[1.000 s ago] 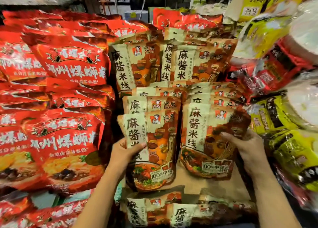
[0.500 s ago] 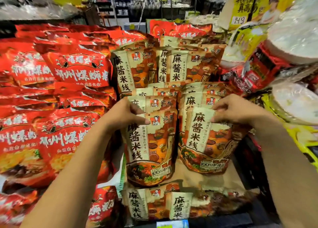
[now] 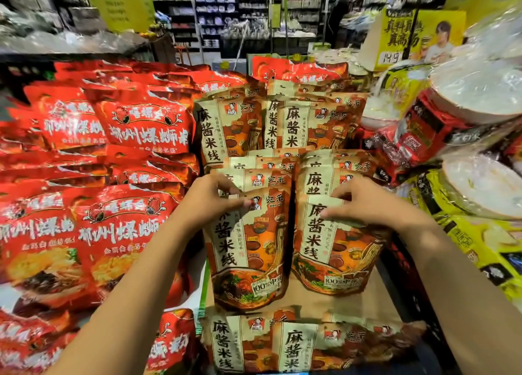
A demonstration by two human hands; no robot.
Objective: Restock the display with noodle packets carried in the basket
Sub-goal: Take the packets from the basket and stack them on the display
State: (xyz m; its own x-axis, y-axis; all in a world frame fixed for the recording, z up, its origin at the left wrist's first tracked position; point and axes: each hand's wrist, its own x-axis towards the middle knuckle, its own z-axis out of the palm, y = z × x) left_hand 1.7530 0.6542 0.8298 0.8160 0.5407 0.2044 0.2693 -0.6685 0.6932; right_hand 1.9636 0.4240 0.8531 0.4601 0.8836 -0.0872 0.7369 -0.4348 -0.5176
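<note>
Two beige-and-orange noodle packets stand upright at the front of the display on a brown cardboard base [image 3: 333, 304]. My left hand [image 3: 214, 199] pinches the top edge of the left front packet [image 3: 248, 256]. My right hand [image 3: 364, 202] grips the top edge of the right front packet [image 3: 336, 250]. Several more packets of the same kind [image 3: 310, 125] are stacked in rows behind them. Further packets [image 3: 296, 346] lie below, at the bottom of the view. No basket can be made out.
Red noodle packets [image 3: 118, 233] fill the display to the left. Yellow packets [image 3: 480, 247] and clear-wrapped white noodle bundles [image 3: 480, 92] crowd the right side. Store shelves [image 3: 226, 15] and a yellow price sign [image 3: 409, 35] stand in the background.
Both hands moved from the packets' sides up to their top edges. The two front packets now stand more upright, and the view has pulled back and tilted up.
</note>
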